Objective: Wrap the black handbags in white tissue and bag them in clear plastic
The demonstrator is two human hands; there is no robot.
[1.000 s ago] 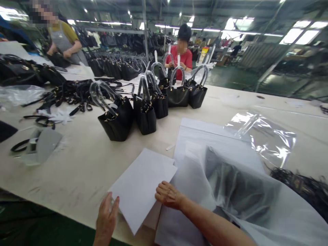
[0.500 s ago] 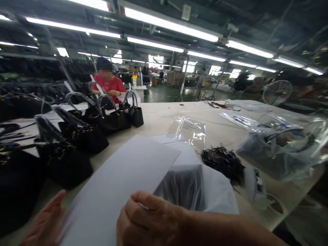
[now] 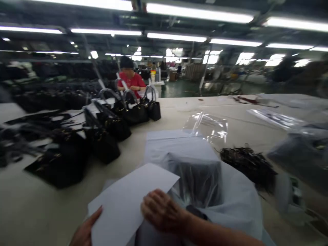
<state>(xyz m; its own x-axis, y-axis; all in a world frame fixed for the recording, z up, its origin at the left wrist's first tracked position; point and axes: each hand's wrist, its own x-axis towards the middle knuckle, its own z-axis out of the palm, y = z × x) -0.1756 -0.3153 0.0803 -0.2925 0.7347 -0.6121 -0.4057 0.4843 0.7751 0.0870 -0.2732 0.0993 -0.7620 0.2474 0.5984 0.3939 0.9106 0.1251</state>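
A stiff white sheet lies slanted in front of me, held at both sides. My left hand grips its left edge, thumb on top and the other fingers hidden beneath. At the right edge, my right hand is closed on the sheet with its fingers curled; motion blurs it a little. Just beyond my right hand is a dark grey item under clear plastic, its kind not clear. Thin white wrapping spreads around and under that item.
Black handbags with upright handles line the left of the table. A clear plastic piece, a bundle of thin dark strips and a plastic-covered bag lie rightward. A person in a red top works beyond.
My view has turned left. My left hand, earlier apart from the sheet, now grips its left edge. The sheet has moved nearer, uncovering more of the white wrapping behind it.
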